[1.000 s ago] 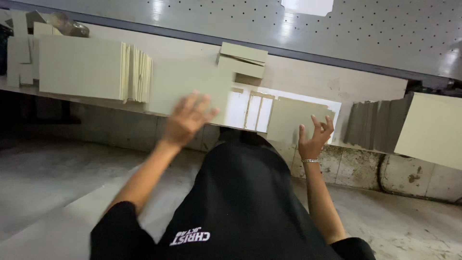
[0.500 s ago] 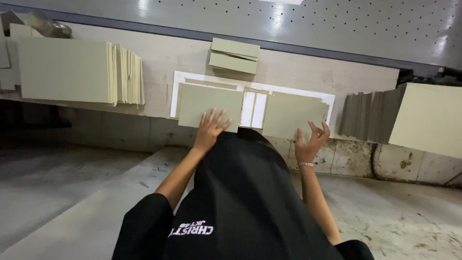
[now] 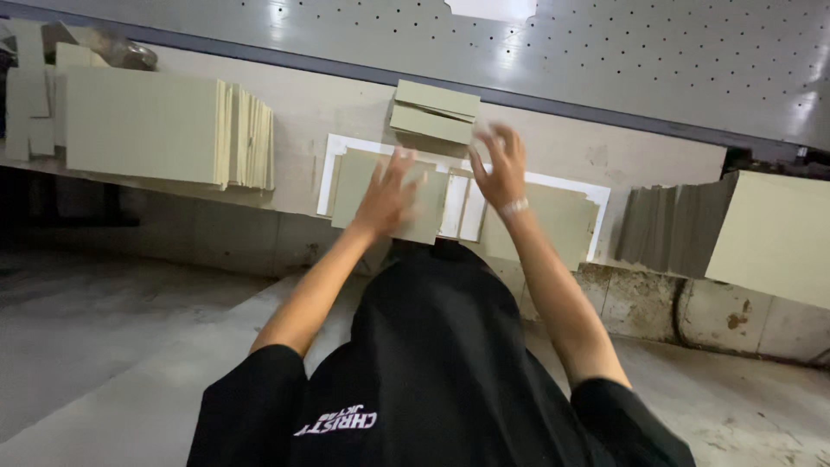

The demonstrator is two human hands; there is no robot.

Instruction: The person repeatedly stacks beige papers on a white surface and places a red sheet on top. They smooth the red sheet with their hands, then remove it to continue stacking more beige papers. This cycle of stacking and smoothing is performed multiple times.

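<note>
On the pale worktop, a greenish board on the white sheet is pressed flat by the open left hand, while the right hand, fingers spread and empty, is raised toward 2 narrow strips.

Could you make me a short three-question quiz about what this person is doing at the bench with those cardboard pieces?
1. True or false: the left hand rests on the greenish board lying on the white sheet.
2. The right hand is: A) gripping a board, B) open with fingers spread, C) out of view?
3. What sits just beyond the hands, by the grey perforated panel?

Key: 1 true; 2 B; 3 a small stack of folded boards.
</note>
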